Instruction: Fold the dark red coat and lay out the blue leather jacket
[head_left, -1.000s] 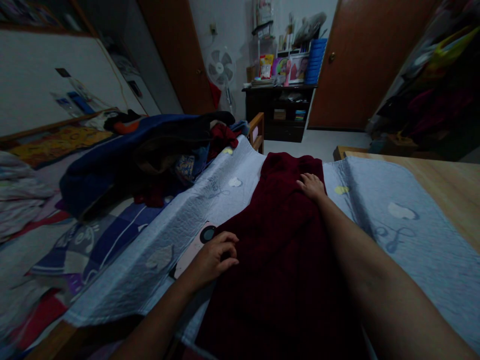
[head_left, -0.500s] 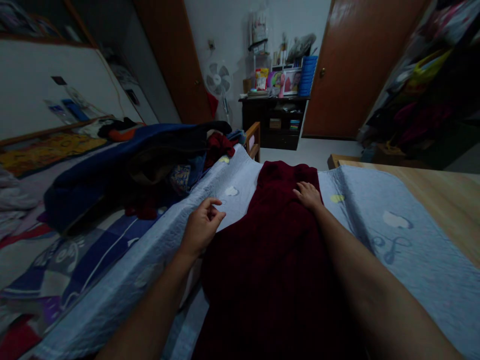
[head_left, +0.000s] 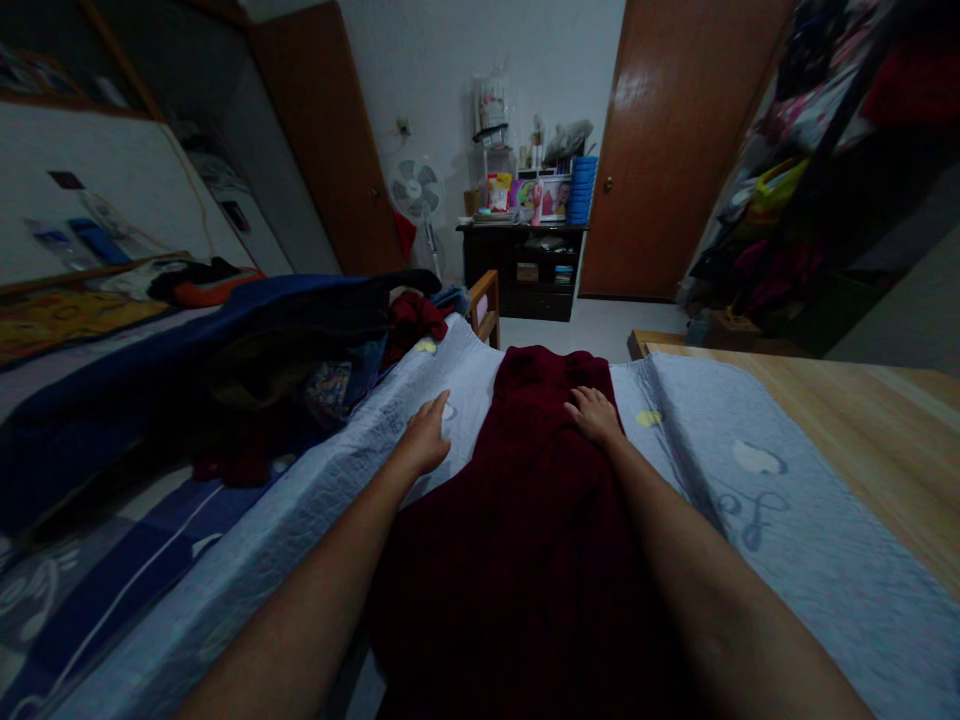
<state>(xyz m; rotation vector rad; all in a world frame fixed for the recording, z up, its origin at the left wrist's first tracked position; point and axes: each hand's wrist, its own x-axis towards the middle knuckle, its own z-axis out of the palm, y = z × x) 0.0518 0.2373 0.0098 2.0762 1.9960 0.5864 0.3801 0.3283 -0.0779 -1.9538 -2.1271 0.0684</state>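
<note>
A dark red garment (head_left: 517, 530) lies spread lengthwise over a light blue padded cover (head_left: 757, 500), narrow at its far end and wide toward me. My right hand (head_left: 596, 412) rests on the right side of the garment's far part, its fingers apart and holding nothing. Left of the cloth, my left hand (head_left: 427, 437) is over the blue cover with fingers stretched forward, nothing in it. Whether it touches the cover I cannot tell. The garment's near end runs out of the picture at the bottom.
On the left, a pile of dark clothes (head_left: 300, 360) lies on a blue patterned blanket (head_left: 142, 570). A bare wooden surface (head_left: 847, 410) borders the cover on the right. Farther back stand a white fan (head_left: 417, 190), a dark cabinet (head_left: 525, 270) and a brown door (head_left: 660, 150).
My left hand has reached forward, and its curled fingers have straightened. The right hand stays on the same part of the garment. The whole view has shifted slightly.
</note>
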